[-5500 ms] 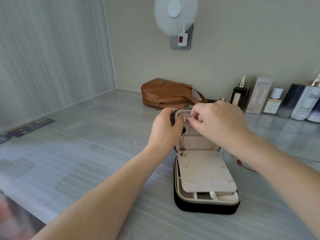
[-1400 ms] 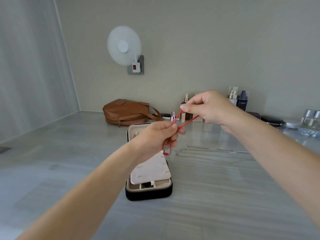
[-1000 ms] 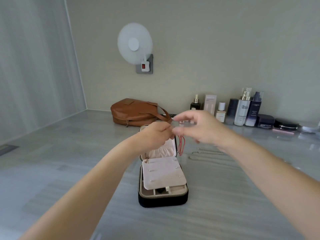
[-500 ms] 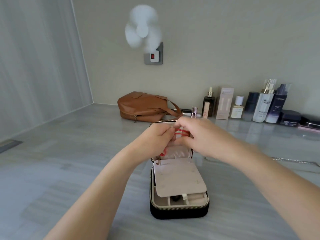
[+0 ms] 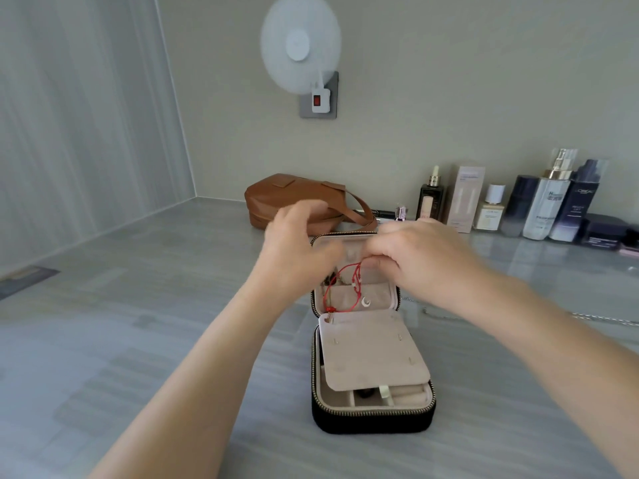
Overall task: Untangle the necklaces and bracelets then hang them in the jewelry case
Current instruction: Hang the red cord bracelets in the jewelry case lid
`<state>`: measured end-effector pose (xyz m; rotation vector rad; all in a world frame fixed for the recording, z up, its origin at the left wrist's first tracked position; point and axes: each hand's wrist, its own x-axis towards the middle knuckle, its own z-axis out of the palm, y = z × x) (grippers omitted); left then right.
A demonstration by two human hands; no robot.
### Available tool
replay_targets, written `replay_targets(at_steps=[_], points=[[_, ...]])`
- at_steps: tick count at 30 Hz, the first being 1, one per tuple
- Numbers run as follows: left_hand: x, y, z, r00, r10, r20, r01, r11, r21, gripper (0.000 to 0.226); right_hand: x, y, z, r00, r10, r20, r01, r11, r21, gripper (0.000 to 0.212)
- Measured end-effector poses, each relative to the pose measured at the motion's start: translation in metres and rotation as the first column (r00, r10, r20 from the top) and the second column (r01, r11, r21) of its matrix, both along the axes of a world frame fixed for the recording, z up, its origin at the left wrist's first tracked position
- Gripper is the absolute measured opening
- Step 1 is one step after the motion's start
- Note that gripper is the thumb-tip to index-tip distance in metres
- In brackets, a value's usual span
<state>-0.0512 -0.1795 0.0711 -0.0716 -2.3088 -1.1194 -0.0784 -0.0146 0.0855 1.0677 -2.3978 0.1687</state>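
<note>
Half a second ago we held the red bracelet (image 5: 357,281) above the case (image 5: 373,421); now it hangs inside the case's upright lid, so this piece is nearly hung. Our right hand (image 5: 425,264) pinches its top end. Our left hand (image 5: 297,250), at the lid's left edge, is blurred; we cannot tell its grip.

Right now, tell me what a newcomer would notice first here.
The red cord bracelet dangles inside the raised lid of the open black jewelry case at centre, its top pinched by the right hand, with the blurred left hand beside. Behind lie a brown bag and, rightward, cosmetic bottles; a white fan hangs on the wall.
</note>
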Motion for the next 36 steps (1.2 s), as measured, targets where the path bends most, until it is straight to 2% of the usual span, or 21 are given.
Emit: replay_targets(at_steps=[2, 4, 7, 11, 17, 22, 27, 32, 36], points=[[-0.001, 0.003, -0.003, 0.978, -0.126, 0.166, 0.119, 0.992, 0.051, 0.069, -0.001, -0.005, 0.0, 0.999, 0.001, -0.034, -0.001, 1.0, -0.003, 0.022], [-0.003, 0.005, -0.009, 0.97, -0.142, 0.198, 0.145, 0.989, -0.005, 0.076, 0.0, -0.01, 0.001, 0.997, -0.001, -0.072, 0.003, 1.0, 0.025, 0.023], [-0.005, 0.008, -0.014, 0.99, -0.05, 0.133, 0.07, 0.986, -0.153, 0.07, 0.001, -0.017, 0.001, 0.994, 0.009, -0.106, -0.005, 0.999, 0.034, 0.022], [-0.005, 0.011, -0.017, 0.999, 0.024, 0.029, -0.018, 0.981, -0.193, 0.052, 0.0, -0.022, -0.003, 0.993, -0.01, -0.116, 0.014, 0.999, 0.034, 0.023], [-0.01, 0.008, -0.017, 0.999, 0.041, -0.035, -0.045, 0.991, -0.13, 0.035, 0.0, -0.022, 0.0, 0.994, -0.075, -0.08, 0.067, 0.993, -0.099, 0.028], [-0.007, 0.009, -0.013, 1.0, 0.028, -0.003, -0.028, 0.999, -0.033, 0.037, -0.002, -0.017, -0.001, 0.989, -0.149, 0.02, 0.149, 0.953, -0.262, 0.023], [-0.006, 0.009, -0.012, 1.0, -0.021, 0.009, 0.021, 0.999, 0.051, 0.023, -0.002, -0.021, -0.001, 0.972, -0.223, 0.075, 0.235, 0.907, -0.349, 0.027], [-0.005, 0.013, -0.014, 1.0, -0.024, -0.007, 0.024, 0.995, 0.097, 0.01, -0.003, -0.02, -0.002, 0.96, -0.27, 0.073, 0.278, 0.888, -0.367, 0.037], [-0.005, 0.014, -0.015, 1.0, -0.03, -0.01, 0.031, 0.993, 0.11, 0.015, -0.003, -0.016, -0.003, 0.95, -0.285, 0.129, 0.313, 0.879, -0.359, 0.045]])
